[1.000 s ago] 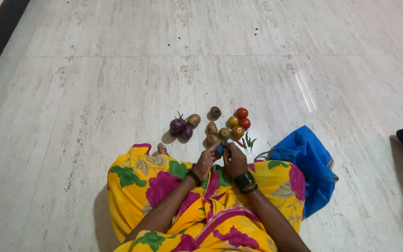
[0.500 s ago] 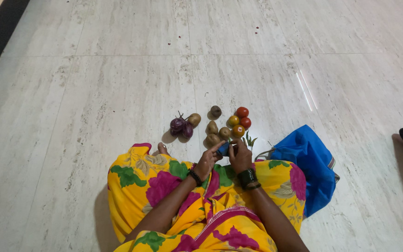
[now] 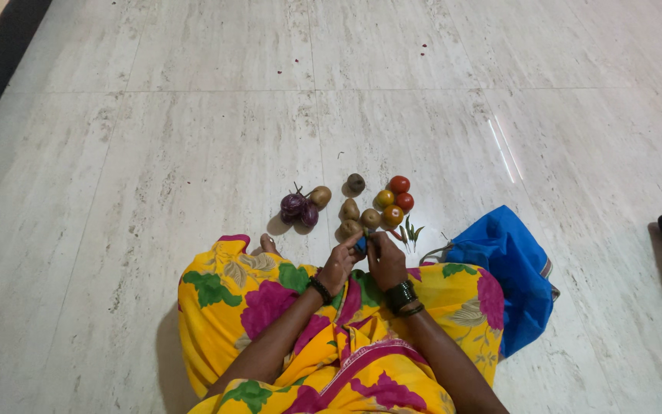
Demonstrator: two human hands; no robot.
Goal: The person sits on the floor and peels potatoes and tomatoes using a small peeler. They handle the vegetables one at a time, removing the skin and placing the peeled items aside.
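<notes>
1. A small blue thing is held between the two hands, above the lap and at the near edge of the vegetables on the floor. What kind of thing it is cannot be told; too little of it shows.
2. The left hand is curled, and its fingertips are closed on the blue thing from 9 o'clock.
3. The right hand is curled too, and its fingertips are pinched on the same thing from 3 o'clock, so the thing lies between the fingertips of both.
4. The thing is judged small and light, since it is carried by fingertips alone. It looks stiff rather than soft, though this is not certain. A pinch at its two ends, as shown, is judged the fitting hold.
5. Just beyond the hands, at 12 o'clock, potatoes are seen. Tomatoes lie at 1 o'clock and green chillies just beside the right hand.
6. Purple brinjals lie at 11 o'clock, apart from the hands.
7. A blue bag rests at 3 o'clock, against the yellow flowered cloth.
</notes>
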